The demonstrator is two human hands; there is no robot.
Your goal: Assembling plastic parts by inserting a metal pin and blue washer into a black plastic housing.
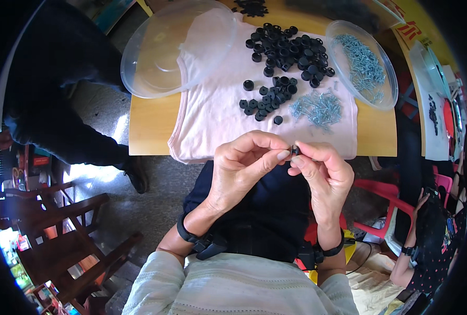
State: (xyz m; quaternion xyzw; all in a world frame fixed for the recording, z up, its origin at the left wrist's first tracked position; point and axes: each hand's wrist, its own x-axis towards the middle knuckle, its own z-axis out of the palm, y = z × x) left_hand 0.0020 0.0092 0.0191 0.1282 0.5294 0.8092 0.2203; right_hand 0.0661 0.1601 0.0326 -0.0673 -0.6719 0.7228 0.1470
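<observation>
Just past the table's near edge, my two hands meet fingertip to fingertip. Thumb and index finger of my right hand (325,176) pinch a small black plastic part (295,150). My left hand (246,163) is closed in a pinch right beside that part; what sits between its fingertips, if anything, is too small to make out. Beyond my hands, a small heap of black plastic pieces (265,102) lies on a pale pink cloth (212,126). To its right is a loose pile of silvery screws (317,109), and a larger heap of round black caps (291,50) lies farther back.
A clear plastic lid or tray (139,79) overhangs the wooden table's (149,123) left side. At the right, a clear bowl (391,86) holds many screws. Someone in dark trousers (76,110) stands at left near a wooden chair (76,231); another person (433,241) is at right, near a pink chair (380,189).
</observation>
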